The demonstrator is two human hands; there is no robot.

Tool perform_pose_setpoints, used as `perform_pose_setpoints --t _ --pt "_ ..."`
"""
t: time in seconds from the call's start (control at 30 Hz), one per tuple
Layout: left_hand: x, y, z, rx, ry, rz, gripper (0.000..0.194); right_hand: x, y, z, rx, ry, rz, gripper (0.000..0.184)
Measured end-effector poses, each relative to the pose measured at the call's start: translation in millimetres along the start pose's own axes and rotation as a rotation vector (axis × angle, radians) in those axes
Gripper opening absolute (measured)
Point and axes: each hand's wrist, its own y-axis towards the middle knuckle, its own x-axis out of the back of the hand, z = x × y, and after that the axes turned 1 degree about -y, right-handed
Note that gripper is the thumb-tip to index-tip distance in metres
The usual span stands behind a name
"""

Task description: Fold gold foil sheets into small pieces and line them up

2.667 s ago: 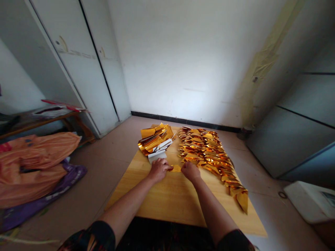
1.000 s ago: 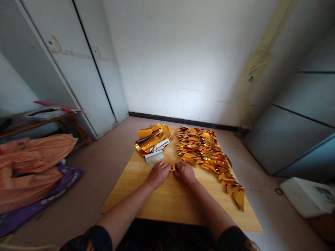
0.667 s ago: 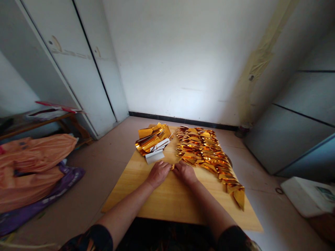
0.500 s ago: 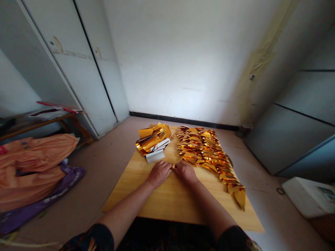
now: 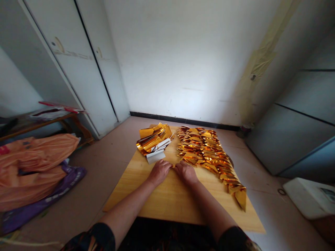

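Close together over the middle of the wooden board (image 5: 167,202), my left hand (image 5: 160,172) and my right hand (image 5: 185,172) are both closed on one small piece of gold foil paper (image 5: 173,166). Only a sliver of it shows between the fingers; the rest is hidden. Beyond my left hand lies a loose pile of gold foil sheets (image 5: 154,137), some with the pale side up. To the right of my right hand, many folded gold foil pieces (image 5: 209,150) lie in overlapping rows, trailing toward the board's right front corner.
Orange cloth (image 5: 39,153) and a purple bag (image 5: 62,184) lie at the left, by a wooden bench (image 5: 73,125). Pale cabinets (image 5: 86,69) stand behind them. At the right are a grey cabinet (image 5: 295,136) and a white box (image 5: 309,197). A wall (image 5: 178,62) rises beyond the board.
Both hands stay at nearly the same spot, still pinching the gold foil paper. The view has shifted very slightly; the pile and rows look the same.
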Motion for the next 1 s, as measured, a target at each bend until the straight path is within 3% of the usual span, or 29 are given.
perform_pose_setpoints --t 0.3,0.47,0.87,1.0 --pt "-2.2 -1 0 -0.029 0.071 -0.008 0.021 3 -5 14 0.004 -0.084 -0.037 0.027" --pt "-4.9 -5 0 -0.039 0.098 -0.05 0.024 -1 -3 22 -0.013 -0.097 0.004 0.024" --pt "-7.4 -8 6 -0.111 0.095 -0.064 0.029 9 -18 9 0.016 -0.088 0.072 0.025" --pt "-11.2 -9 9 -0.092 0.103 -0.108 0.027 13 -21 5 -0.012 -0.015 0.002 0.029"
